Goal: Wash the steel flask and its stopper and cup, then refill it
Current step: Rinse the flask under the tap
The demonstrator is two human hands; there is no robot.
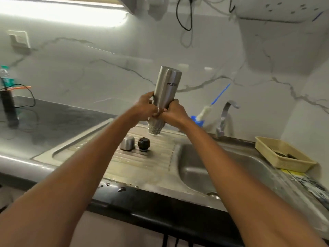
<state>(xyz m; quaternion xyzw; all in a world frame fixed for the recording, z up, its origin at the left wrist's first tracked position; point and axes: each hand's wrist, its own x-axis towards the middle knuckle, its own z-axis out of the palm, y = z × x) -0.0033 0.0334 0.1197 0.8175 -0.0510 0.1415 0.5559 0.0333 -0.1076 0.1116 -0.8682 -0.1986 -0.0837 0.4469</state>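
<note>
The steel flask (166, 90) is up in the air, held upside down and tipped a little, with its open mouth pointing down over the back of the ribbed draining board (154, 157). Both hands hold it low on its body, close to the neck. The left hand (146, 108) has its grip curled round the left side of the flask, and there is a ring (157, 109) on one finger. The right hand (173, 113) has its grip wrapped round the right side, and the two hands touch each other. The steel cup (127, 143) sits upside down on the draining board, and the black stopper (143, 144) stands just beside it on the right. The sink bowl (231, 166) is to the right, with the tap (225, 116) behind it. A white bottle brush (204, 112) with a blue handle leans near the tap. A tan basket (267, 150) sits by the sink's far right corner. The dark bench (53, 118) runs off to the left.
</note>
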